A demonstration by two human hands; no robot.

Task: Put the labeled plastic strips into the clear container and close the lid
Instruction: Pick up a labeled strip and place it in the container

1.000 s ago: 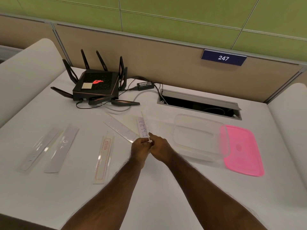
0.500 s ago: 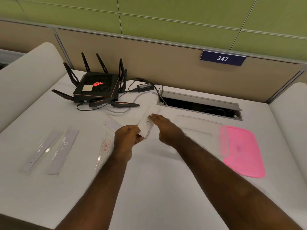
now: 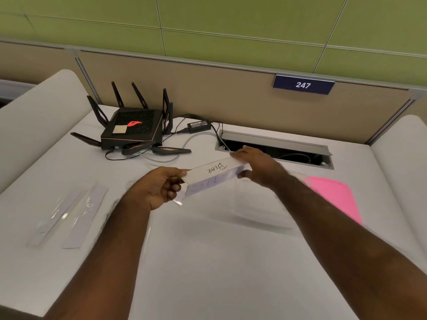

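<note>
My left hand (image 3: 159,188) and my right hand (image 3: 256,166) hold a small stack of labeled strips (image 3: 213,174) by its two ends, lifted above the desk; the top strip reads "BEAR". The clear container (image 3: 261,204) lies just under and behind my right forearm, its outline faint. Its pink lid (image 3: 335,195) rests on the desk to the right, partly hidden by my right arm. Two more strips (image 3: 69,213) lie side by side at the left of the desk.
A black router (image 3: 134,130) with antennas stands at the back left, with its power brick (image 3: 199,126) and cables beside it. An open cable tray (image 3: 275,147) is sunk into the desk at the back. White partitions flank both sides.
My hands have lifted the strips off the desk, turned them flat and moved apart to the two ends. The strips that lay mid-desk are no longer visible there.
</note>
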